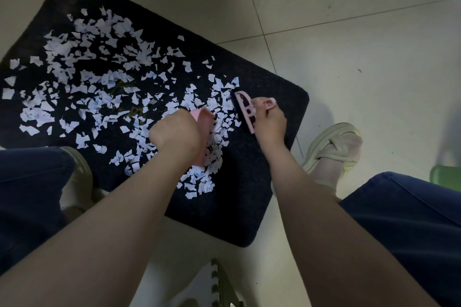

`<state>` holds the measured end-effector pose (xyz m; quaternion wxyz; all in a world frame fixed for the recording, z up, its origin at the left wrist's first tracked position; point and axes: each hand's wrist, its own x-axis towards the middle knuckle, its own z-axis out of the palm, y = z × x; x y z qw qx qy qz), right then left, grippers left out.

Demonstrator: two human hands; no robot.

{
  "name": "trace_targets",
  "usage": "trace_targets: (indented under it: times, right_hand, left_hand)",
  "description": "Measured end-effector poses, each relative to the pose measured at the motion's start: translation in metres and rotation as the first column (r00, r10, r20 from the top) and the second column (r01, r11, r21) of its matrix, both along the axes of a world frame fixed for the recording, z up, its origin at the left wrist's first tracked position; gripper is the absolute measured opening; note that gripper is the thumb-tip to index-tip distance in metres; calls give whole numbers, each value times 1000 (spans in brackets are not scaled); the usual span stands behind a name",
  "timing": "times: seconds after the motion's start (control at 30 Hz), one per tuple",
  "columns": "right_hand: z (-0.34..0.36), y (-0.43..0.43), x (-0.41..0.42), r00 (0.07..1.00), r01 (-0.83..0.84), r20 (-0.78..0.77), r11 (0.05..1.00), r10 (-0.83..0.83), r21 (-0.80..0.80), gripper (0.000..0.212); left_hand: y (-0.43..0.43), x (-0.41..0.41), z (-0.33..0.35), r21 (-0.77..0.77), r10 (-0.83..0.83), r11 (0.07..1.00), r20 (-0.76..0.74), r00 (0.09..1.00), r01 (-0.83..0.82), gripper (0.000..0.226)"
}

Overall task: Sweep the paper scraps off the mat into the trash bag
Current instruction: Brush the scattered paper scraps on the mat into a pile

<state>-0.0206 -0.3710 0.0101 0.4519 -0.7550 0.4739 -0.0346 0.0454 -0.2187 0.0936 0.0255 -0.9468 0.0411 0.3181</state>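
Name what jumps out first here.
White paper scraps litter the dark mat, thickest across its left and middle. Toward the mat's right side, the left grip holds a pink dustpan and the right grip a pink brush, scraps between them.

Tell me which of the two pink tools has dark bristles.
The brush gripped by the right hand, at the mat's right side; the dustpan in the left hand is plain pink, without bristles.
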Motion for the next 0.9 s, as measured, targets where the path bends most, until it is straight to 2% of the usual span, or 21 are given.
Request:
trace_targets:
  times: [0.1, 0.23, 0.3, 0.37, 0.43, 0.53, 0.6, 0.67, 0.73, 0.8, 0.9]
  right_hand:
    - [-1, -12, -4, 975, 218, 65, 971, -212, -100, 38]
    - [4, -48, -10, 901, 413, 3, 855, -434, -315, 37]
    - [-2, -64, -12, 909, 357, -100, 880, -404, -314, 36]
    - [-8, -68, -13, 939, 265, -165, 940, -302, -216, 35]
    - [-9, -56, -9, 979, 128, -141, 981, -148, -143, 31]
    - [-7, -25, 0, 991, -93, -103, 990, 82, -110, 29]
    - [-10, -18, 2, 999, -44, -38, 987, 38, -157, 28]
    - [-9, -27, 1, 986, 165, 37, 960, -161, -227, 30]
    - [-8, -46, -2, 946, 319, 43, 896, -322, -310, 34]
    - [-11, -66, -5, 928, 340, -32, 880, -370, -332, 38]
    - [-16, -72, -4, 968, 209, -92, 951, -235, -226, 36]
  left_hand:
    - [4, 3, -6, 15, 23, 1000, 4, 1000, -23, 19]
    - [6, 5, -7, 15, 38, 999, 6, 999, -38, 24]
    - [4, 3, -4, 12, 16, 1000, 3, 1000, -16, 24]
    - [1, 1, 1, 3, -3, 1000, -6, 1000, 3, 28]
    - [-1, 0, 4, 5, -15, 1000, -16, 1000, 15, 29]
    - [-3, -1, 6, 10, -9, 1000, -36, 999, 9, 28]
    - [-3, -2, 8, 8, -8, 1000, -39, 999, 8, 27]
    - [-4, -3, 9, 2, -25, 1000, -36, 999, 25, 29]
    - [-3, -3, 10, -4, -42, 999, -35, 999, 41, 31]
    - [-3, -2, 9, -8, -43, 999, -33, 999, 42, 31]
    - [-4, -1, 7, -5, -41, 999, -34, 999, 40, 29]
